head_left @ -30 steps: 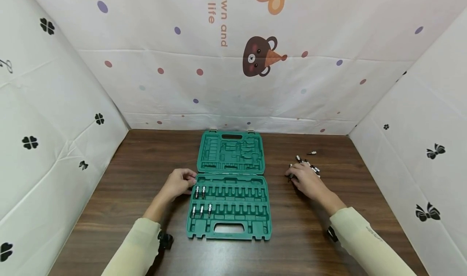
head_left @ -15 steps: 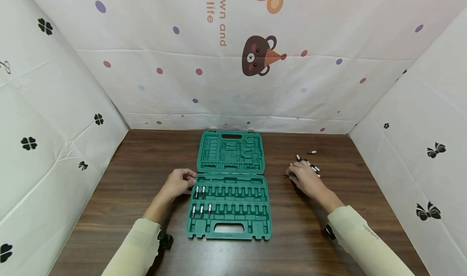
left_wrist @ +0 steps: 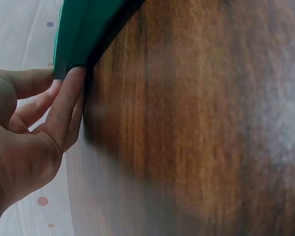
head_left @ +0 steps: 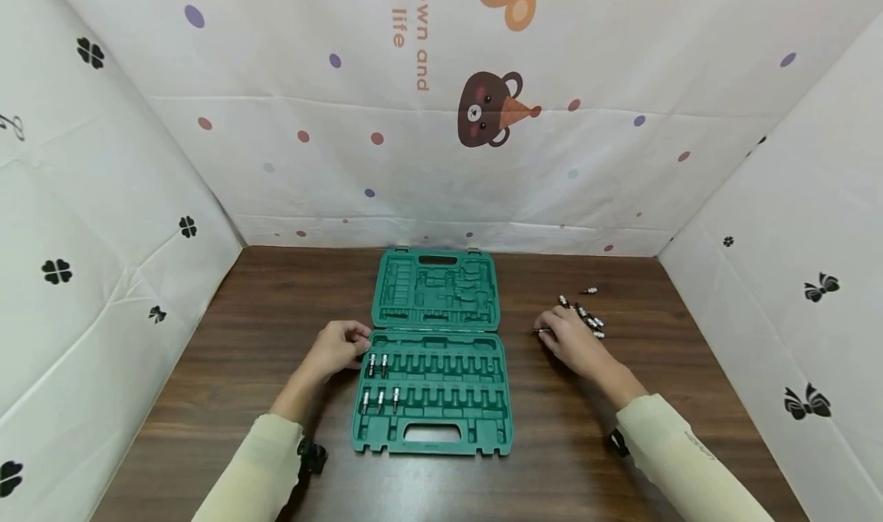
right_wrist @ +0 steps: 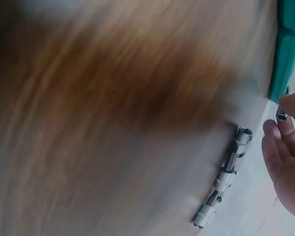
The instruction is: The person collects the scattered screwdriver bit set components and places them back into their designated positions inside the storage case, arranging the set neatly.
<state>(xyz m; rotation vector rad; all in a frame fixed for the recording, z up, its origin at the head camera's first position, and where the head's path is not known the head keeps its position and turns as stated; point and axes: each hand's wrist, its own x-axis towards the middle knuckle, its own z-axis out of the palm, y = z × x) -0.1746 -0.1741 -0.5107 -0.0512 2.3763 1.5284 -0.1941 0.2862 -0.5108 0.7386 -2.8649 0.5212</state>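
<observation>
One bit (right_wrist: 281, 117) is pinched in the right fingers (right_wrist: 272, 147); more bits (right_wrist: 224, 181) lie beside them. The left fingers (left_wrist: 69, 98) grip the case (head_left: 441, 378), maybe to keep it still.

pale yellow l sleeve (head_left: 251, 468) & r sleeve (head_left: 683, 453), dk marking (head_left: 700, 445) on r; blk wrist cams (head_left: 313, 457)

Sideways orange-brown letters (head_left: 422, 41) on the white dotted backdrop (head_left: 276, 188) say "down and", "of life". Dark print (head_left: 700, 445) on the pale-yellow right sleeve (head_left: 672, 461): too tiny.
</observation>
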